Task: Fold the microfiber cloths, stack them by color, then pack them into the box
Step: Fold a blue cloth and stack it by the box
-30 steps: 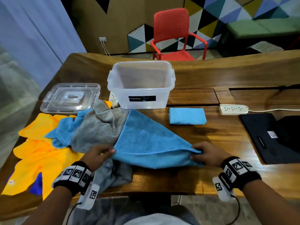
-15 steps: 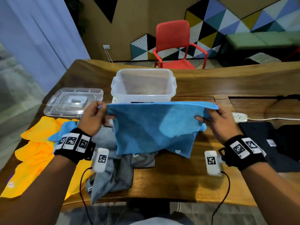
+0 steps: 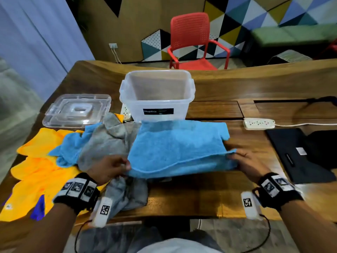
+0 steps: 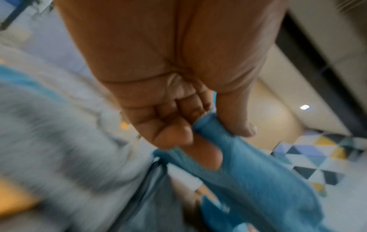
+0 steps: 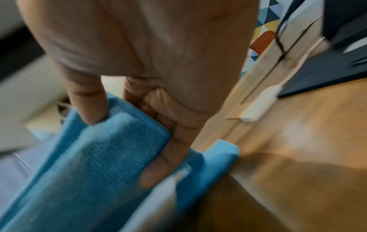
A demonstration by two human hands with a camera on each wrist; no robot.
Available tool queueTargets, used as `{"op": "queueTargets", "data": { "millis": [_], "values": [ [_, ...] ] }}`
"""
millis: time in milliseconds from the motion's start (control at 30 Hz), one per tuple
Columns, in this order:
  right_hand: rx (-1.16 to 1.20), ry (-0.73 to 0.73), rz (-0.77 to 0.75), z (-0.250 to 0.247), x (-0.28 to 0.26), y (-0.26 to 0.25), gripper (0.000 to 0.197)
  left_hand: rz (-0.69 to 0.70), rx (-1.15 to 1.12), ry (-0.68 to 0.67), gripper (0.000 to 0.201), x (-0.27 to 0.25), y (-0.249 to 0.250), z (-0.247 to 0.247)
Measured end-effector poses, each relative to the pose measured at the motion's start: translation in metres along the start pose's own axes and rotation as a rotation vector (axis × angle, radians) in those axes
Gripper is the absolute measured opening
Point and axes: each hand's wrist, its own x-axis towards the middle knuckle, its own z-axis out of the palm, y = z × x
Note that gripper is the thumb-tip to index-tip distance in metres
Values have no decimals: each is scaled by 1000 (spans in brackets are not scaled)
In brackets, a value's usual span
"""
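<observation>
A light blue microfiber cloth (image 3: 178,145) lies spread on the wooden table (image 3: 197,194) in front of the clear plastic box (image 3: 156,95). Its near edge is raised between my hands. My left hand (image 3: 127,166) pinches the near left corner, thumb over curled fingers (image 4: 172,135) in the left wrist view. My right hand (image 3: 234,157) pinches the near right corner of the blue cloth (image 5: 103,157), thumb on top. A grey cloth (image 3: 107,143), another blue cloth (image 3: 71,145) and yellow cloths (image 3: 36,172) are heaped to the left. The box looks empty.
The clear lid (image 3: 76,110) rests at the back left. A white power strip (image 3: 259,124) and a black case (image 3: 299,156) lie to the right. A red chair (image 3: 191,39) stands behind the table. A bare strip of table runs along the near edge.
Half a second ago both hands held the blue cloth up, hanging in the air. It now lies on the table, and my hands have come down and toward me with its near edge.
</observation>
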Motion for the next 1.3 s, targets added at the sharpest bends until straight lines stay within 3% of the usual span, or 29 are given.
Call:
{"op": "queueTargets", "data": {
  "millis": [100,200,300,333,400,500,700,933,1167,1300],
  "values": [
    [-219,-83,186,-2,1,65,4,-151,71,-196,16,-1,-49,21],
    [-418,-164,308,-3,-7,103,21,-220,255,-365,26,-6,-81,37],
    [-617,-238,363,-11,-13,124,9,-290,311,-406,35,-15,-103,48],
    [-645,-251,371,-17,-13,132,8,-289,318,-392,35,-16,-107,51],
    [-661,-251,386,-28,-12,143,26,-262,358,-341,28,-16,-108,56],
    [-677,-253,338,-18,-17,121,7,-196,377,-193,14,-11,-99,60],
    [-776,-132,246,-10,-13,115,22,-128,402,68,12,16,-92,52],
    [-784,-40,313,-7,-3,108,14,-62,349,124,19,53,-94,51],
    [-776,11,333,-2,9,113,12,-151,433,95,8,68,-118,51],
    [-724,19,393,-1,16,117,13,-242,251,125,18,76,-134,49]
  ]
}}
